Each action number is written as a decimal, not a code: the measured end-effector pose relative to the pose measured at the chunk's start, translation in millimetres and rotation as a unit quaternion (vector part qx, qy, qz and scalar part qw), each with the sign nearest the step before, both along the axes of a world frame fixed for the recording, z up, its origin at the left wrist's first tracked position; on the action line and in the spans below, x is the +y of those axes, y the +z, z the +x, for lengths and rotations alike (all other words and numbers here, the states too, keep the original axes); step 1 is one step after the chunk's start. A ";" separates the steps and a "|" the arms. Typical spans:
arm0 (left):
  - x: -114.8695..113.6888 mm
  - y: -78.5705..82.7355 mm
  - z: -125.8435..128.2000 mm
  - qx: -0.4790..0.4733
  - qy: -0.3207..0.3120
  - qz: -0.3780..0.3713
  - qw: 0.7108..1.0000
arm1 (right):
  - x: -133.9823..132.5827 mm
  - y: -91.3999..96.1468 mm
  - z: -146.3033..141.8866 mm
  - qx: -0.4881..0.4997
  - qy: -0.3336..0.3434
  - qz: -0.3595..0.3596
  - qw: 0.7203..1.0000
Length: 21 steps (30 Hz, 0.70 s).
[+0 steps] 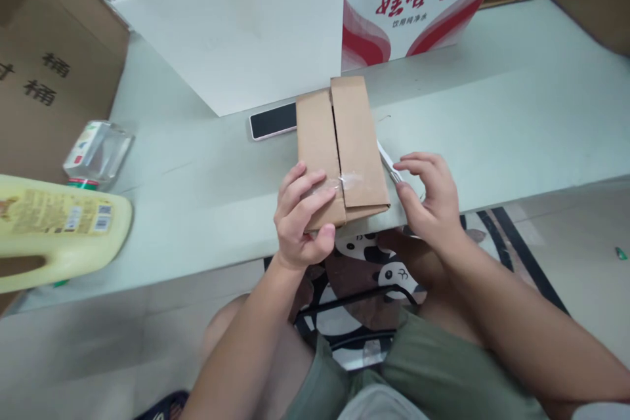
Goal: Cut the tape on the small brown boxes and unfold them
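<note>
A small brown cardboard box [339, 144] lies on the pale table [492, 138], its two top flaps closed with a slit between them and a strip of clear tape [344, 182] across the near end. My left hand [300, 216] grips the box's near left corner, thumb underneath and fingers pressed on the tape. My right hand [428, 200] rests just right of the box, fingers curled around a thin whitish object [388, 163] that lies against the box's side; I cannot make out what it is.
A dark phone [272, 121] lies behind the box. A big white carton [236, 33] with red print stands at the back, brown cartons at left. A yellow jug [54, 230] and a clear bottle [96, 154] lie at left. My knees are under the table edge.
</note>
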<state>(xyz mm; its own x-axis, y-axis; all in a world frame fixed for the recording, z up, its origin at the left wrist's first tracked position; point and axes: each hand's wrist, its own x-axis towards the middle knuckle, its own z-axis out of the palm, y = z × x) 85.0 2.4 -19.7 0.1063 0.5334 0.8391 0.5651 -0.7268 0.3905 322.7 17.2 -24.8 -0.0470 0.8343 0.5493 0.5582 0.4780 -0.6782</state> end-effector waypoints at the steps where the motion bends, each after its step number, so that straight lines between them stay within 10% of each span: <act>1: 1.3 -1.3 -1.2 0.004 0.005 0.001 1.000 | 4.8 -4.7 2.5 -0.024 -0.023 -0.035 0.999; 7: 9.3 -2.2 6.2 -0.014 -0.001 0.016 1.000 | 22.5 -35.5 10.1 -0.186 -0.062 -0.146 0.970; 13: 14.3 -4.3 14.8 -0.043 -0.019 0.027 0.998 | 26.5 -26.1 8.9 -0.271 -0.071 -0.169 0.945; 21: 10.6 -6.5 15.3 -0.055 -0.016 0.013 0.998 | 19.7 -9.5 15.2 0.023 -0.075 -0.231 0.970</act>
